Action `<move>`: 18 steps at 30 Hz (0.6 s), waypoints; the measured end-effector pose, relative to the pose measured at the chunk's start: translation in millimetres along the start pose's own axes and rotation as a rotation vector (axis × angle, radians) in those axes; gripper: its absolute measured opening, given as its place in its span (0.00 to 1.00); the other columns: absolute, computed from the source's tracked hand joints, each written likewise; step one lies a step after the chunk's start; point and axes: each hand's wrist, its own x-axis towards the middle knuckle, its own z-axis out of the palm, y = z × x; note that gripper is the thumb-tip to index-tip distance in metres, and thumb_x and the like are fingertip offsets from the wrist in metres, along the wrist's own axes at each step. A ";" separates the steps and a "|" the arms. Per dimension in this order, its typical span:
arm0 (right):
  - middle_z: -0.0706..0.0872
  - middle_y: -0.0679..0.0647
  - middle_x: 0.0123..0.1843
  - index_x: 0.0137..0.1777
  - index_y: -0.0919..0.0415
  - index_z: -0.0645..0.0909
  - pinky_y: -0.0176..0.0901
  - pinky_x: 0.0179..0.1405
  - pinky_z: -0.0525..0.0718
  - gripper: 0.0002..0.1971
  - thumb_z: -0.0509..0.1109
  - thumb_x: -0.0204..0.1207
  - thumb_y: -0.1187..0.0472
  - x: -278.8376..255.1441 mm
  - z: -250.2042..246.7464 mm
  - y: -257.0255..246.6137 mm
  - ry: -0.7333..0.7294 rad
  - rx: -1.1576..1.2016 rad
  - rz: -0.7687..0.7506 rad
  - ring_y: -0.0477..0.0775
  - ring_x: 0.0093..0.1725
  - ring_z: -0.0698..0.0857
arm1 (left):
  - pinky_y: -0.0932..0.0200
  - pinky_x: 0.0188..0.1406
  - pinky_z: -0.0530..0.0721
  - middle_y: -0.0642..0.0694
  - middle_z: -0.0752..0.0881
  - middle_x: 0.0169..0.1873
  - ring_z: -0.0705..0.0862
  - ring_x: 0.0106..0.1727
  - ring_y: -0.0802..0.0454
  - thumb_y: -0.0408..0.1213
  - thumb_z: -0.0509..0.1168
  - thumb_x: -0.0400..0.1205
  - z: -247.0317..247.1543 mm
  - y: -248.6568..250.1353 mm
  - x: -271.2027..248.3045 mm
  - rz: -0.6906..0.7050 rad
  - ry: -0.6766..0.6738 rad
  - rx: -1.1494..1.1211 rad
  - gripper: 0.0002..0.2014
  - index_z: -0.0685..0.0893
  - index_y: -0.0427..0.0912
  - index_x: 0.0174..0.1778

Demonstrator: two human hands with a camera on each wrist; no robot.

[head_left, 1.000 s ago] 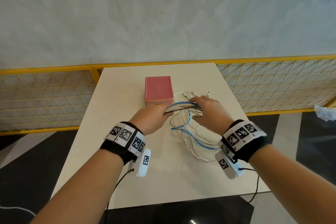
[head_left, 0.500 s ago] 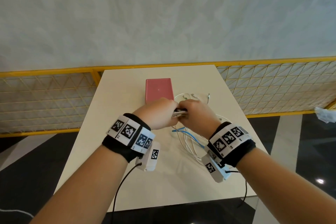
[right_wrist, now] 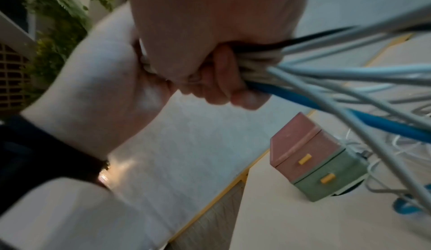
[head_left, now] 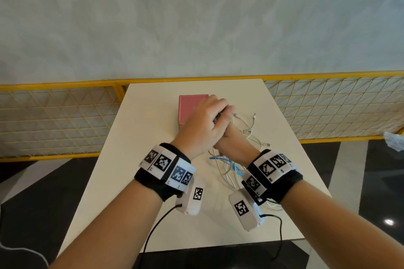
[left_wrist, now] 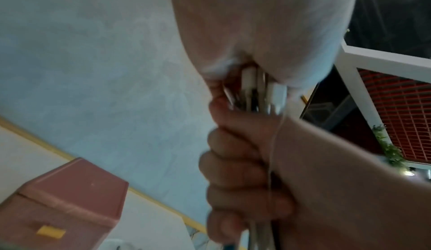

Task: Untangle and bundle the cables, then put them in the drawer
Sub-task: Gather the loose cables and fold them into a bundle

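Observation:
I hold a bundle of white and blue cables [head_left: 228, 168] up off the cream table [head_left: 153, 159], both hands stacked on it. My left hand [head_left: 203, 124] grips the top of the bundle, where the plug ends [left_wrist: 256, 91] poke out under its palm [left_wrist: 256, 32]. Just below, my right hand [head_left: 231, 144] has its fingers [left_wrist: 245, 171] curled round the strands. From my right fist [right_wrist: 221, 84] the cables [right_wrist: 338, 80] fan out down to the table. The small drawer box [right_wrist: 314, 161], pink [head_left: 188, 109] over green, has both drawers closed.
Loose white cable ends [head_left: 251, 129] lie on the table right of the box. A yellow mesh railing [head_left: 65, 120] runs behind the table below a pale wall. The dark floor drops off past the table's front edge [head_left: 196, 247].
My hands have come together and risen. The right hand went from lying over the cables on the table to gripping the bundle under my left hand, in front of the box.

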 end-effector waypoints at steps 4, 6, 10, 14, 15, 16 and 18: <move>0.70 0.51 0.27 0.30 0.57 0.66 0.34 0.22 0.71 0.16 0.56 0.77 0.74 3.2 3.3 -1.1 0.019 -0.011 -0.002 0.44 0.26 0.69 | 0.50 0.43 0.77 0.46 0.74 0.38 0.75 0.40 0.49 0.40 0.52 0.87 6.0 -3.7 5.9 -0.005 -0.029 0.008 0.15 0.75 0.38 0.38; 0.73 0.51 0.26 0.31 0.59 0.70 0.36 0.21 0.73 0.12 0.58 0.75 0.72 5.0 -0.6 2.0 0.046 0.045 -0.003 0.46 0.25 0.72 | 0.51 0.47 0.77 0.44 0.75 0.42 0.76 0.46 0.47 0.43 0.51 0.87 3.1 -4.9 6.3 0.029 -0.054 0.064 0.17 0.79 0.38 0.43; 0.77 0.52 0.26 0.34 0.64 0.75 0.33 0.24 0.75 0.08 0.61 0.74 0.72 7.1 -6.8 7.3 0.100 0.063 -0.021 0.39 0.24 0.75 | 0.57 0.46 0.75 0.44 0.75 0.42 0.76 0.45 0.49 0.43 0.51 0.87 4.2 -2.5 2.2 0.055 -0.036 0.045 0.16 0.80 0.38 0.45; 0.73 0.48 0.29 0.30 0.56 0.69 0.29 0.29 0.75 0.18 0.59 0.77 0.76 6.1 -3.1 6.3 0.049 0.056 0.081 0.35 0.29 0.79 | 0.59 0.46 0.75 0.43 0.75 0.43 0.76 0.44 0.50 0.43 0.50 0.86 4.6 -1.2 1.7 0.081 -0.035 0.033 0.16 0.79 0.37 0.44; 0.72 0.47 0.31 0.32 0.57 0.70 0.32 0.33 0.76 0.18 0.58 0.77 0.78 -7.0 -3.4 16.2 -0.057 0.092 0.074 0.37 0.31 0.79 | 0.59 0.45 0.75 0.43 0.75 0.44 0.76 0.44 0.50 0.41 0.51 0.86 5.2 0.1 0.9 0.088 -0.015 0.020 0.16 0.80 0.36 0.45; 0.70 0.45 0.34 0.35 0.60 0.72 0.31 0.38 0.76 0.16 0.57 0.77 0.80 -16.1 -10.9 22.0 0.025 0.093 0.076 0.37 0.34 0.79 | 0.59 0.45 0.75 0.43 0.76 0.43 0.76 0.44 0.50 0.40 0.51 0.86 6.6 1.5 -0.6 0.099 0.003 0.015 0.16 0.80 0.36 0.45; 0.67 0.45 0.36 0.36 0.64 0.71 0.22 0.39 0.74 0.15 0.55 0.79 0.81 -18.4 -7.8 2.0 0.051 -0.250 0.285 0.39 0.35 0.74 | 0.61 0.46 0.75 0.42 0.76 0.43 0.76 0.45 0.50 0.40 0.52 0.86 9.4 2.0 -4.0 0.136 0.029 0.038 0.16 0.82 0.34 0.46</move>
